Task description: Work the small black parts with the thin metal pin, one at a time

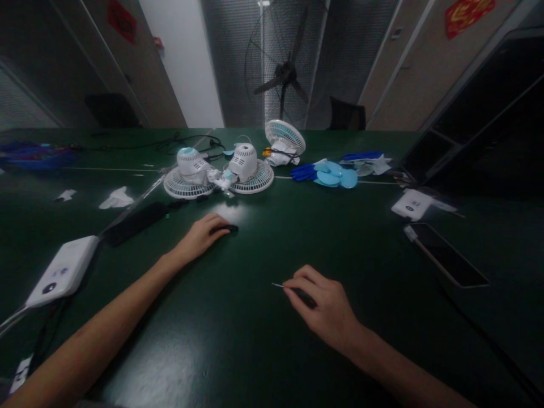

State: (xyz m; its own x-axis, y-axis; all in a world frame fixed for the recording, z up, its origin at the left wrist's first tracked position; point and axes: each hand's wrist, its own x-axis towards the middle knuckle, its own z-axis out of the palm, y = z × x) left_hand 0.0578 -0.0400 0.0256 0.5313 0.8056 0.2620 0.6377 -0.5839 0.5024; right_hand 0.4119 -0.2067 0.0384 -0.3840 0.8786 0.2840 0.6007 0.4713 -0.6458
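Note:
My left hand (204, 233) rests on the table with its fingers closed on a small black object (232, 228), mostly hidden and too dark to name. My right hand (325, 303) grips a screwdriver (306, 298) by its dark handle, the thin metal shaft pointing left, just above the table or touching it. Beyond my left hand, two small white fans (193, 167) (250, 170) lie with their grilles down. Behind them a third small fan (284, 139) is tilted, its grille up and a dark cord around its base.
Light blue fan blades (334, 174) lie beside blue gloves (304, 171) on the green table (238, 340). A phone (448, 255) and a white power bank (411, 204) are at right. Another white power bank (63, 271), a black pouch-like item (136, 224) and crumpled tissue (117, 198) are at left.

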